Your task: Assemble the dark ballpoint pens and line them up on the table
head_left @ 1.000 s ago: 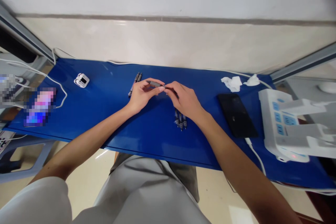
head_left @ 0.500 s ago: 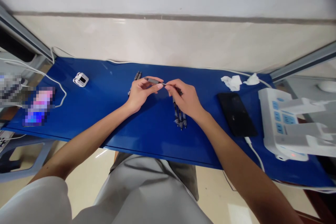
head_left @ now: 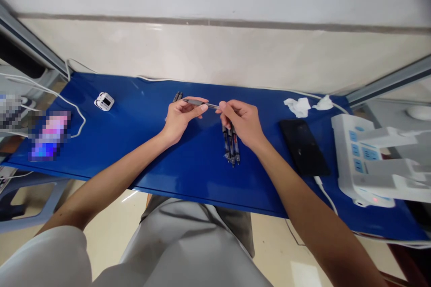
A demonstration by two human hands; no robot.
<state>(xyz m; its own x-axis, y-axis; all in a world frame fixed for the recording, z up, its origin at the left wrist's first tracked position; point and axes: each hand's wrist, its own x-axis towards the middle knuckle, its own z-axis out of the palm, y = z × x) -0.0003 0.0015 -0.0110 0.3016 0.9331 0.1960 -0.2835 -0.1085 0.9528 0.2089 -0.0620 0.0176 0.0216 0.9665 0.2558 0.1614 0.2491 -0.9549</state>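
Note:
My left hand point(head_left: 178, 121) is closed on the grey barrel of a pen point(head_left: 191, 102), held nearly level above the table. A thin, pale rod that looks like the pen's refill point(head_left: 213, 106) runs from the barrel across to my right hand point(head_left: 243, 121). Thumb and fingers of that hand pinch its far end, which they hide. Just below my right hand, several clear pens with dark parts point(head_left: 230, 145) lie side by side, their upper ends partly covered. Behind my left hand lie more dark pens point(head_left: 178, 96), mostly hidden by it.
On the blue table point(head_left: 188, 166), a small white case point(head_left: 104, 102) and a blurred-out phone point(head_left: 50, 136) lie at left. Crumpled tissues point(head_left: 298, 106), a black phone point(head_left: 304, 147) and a white power strip point(head_left: 353, 157) with plugs and cables are at right. A wall stands behind.
My right hand has shifted slightly right, away from my left, and more of the thin rod shows between them. My left hand has stayed almost still.

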